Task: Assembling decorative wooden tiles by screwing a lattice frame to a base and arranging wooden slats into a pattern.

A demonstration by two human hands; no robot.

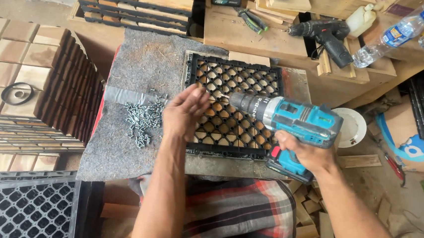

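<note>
Right hand (pixel 308 153) grips a blue drill (pixel 291 121) over a black plastic grid (pixel 236 107) on the table (pixel 124 145). Left hand (pixel 184 111), fingers loose, steadies a screw at the bit; driving needs straight alignment.

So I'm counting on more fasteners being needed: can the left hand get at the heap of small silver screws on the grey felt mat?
Probably yes. The left hand hovers open just right of the heap of small silver screws, and only bare grey felt mat lies between them.
</note>
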